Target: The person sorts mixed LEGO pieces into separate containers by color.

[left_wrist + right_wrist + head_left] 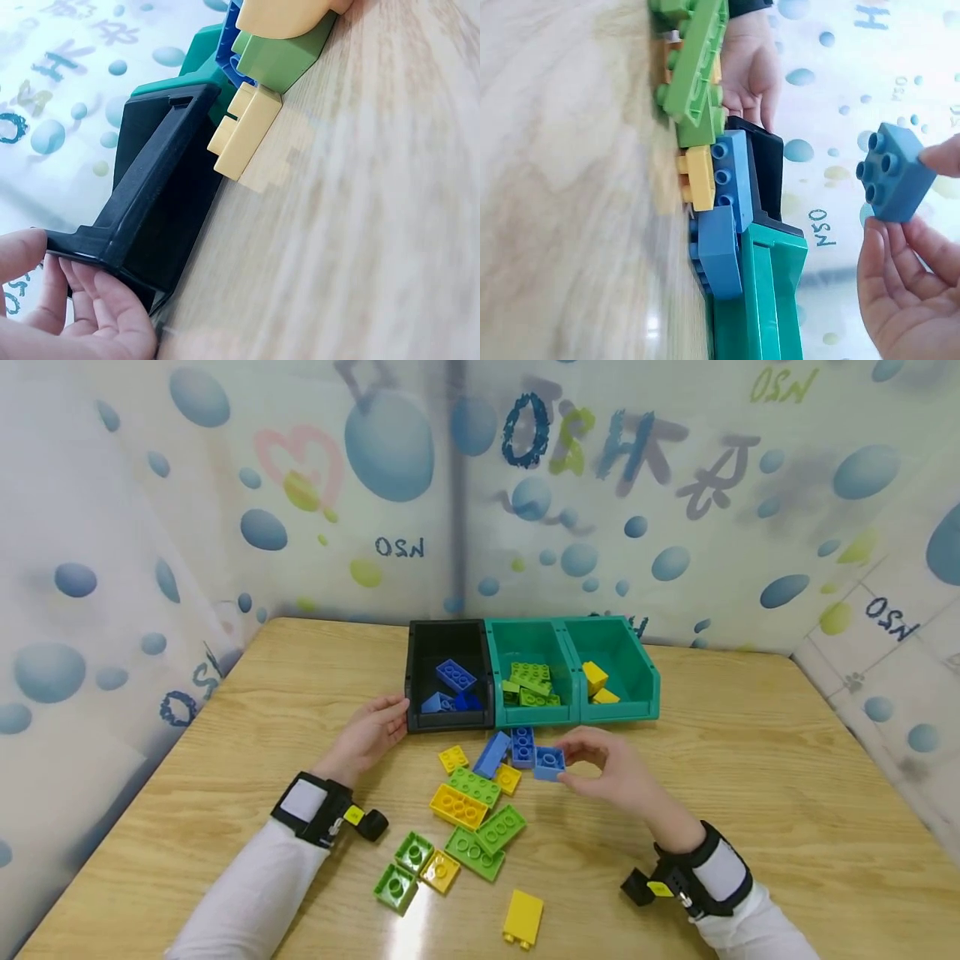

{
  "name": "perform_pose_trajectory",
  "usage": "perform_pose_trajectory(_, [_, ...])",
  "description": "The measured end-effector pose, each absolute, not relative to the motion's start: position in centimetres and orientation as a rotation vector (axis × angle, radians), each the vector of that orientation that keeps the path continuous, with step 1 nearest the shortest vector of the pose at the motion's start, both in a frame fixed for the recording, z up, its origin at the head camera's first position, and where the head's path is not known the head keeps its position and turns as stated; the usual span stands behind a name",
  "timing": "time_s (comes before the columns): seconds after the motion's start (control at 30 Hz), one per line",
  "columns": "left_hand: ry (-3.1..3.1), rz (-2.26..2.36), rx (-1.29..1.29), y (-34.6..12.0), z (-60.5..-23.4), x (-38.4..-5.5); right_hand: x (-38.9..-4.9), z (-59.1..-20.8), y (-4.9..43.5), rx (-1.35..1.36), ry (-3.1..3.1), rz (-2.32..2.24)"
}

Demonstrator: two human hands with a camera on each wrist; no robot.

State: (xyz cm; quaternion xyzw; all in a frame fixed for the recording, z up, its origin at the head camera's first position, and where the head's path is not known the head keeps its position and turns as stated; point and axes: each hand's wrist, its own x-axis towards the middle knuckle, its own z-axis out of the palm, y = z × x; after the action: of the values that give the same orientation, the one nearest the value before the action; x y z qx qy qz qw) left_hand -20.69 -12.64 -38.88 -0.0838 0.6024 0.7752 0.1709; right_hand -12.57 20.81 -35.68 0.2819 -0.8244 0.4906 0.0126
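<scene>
My right hand (617, 770) pinches a square blue toy brick (550, 763) between thumb and fingers, just in front of the green bins. Four-sided and studded, this brick (896, 171) is held up off the table in the right wrist view. At the left, my left hand (369, 737) grips the side of the black bin (452, 722), thumb on its rim (82, 247) and fingers curled against the wall. Several blue bricks (455, 675) lie inside that bin. Two more blue bricks, one tilted (492, 755) and one upright (522, 747), lie beside the held one.
A middle teal bin (532, 717) holds green bricks (531, 677); the right teal bin (637, 710) holds yellow bricks (595, 677). Loose green bricks (475, 787) and yellow bricks (458, 807) are scattered over the wooden table (720, 760). A patterned curtain (480, 527) hangs behind.
</scene>
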Motion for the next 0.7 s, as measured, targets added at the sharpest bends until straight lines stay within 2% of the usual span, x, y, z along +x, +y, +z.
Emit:
perform_pose_trajectory(0.2, [1.703, 2.197, -0.218, -12.6, -38.9, -20.8, -14.4, -34.8, 19.9, 0.743, -2.58, 1.555])
perform_pose_trajectory(0.4, [1.705, 2.195, -0.216, -12.6, -38.9, -20.8, -17.0, -34.0, 17.0, 0.638, -2.629, 1.462])
perform_pose_trajectory(0.7, [1.682, 2.221, -0.237, -12.5, -38.9, -20.9, -20.3, -34.4, 12.2, 0.792, -2.73, 1.006])
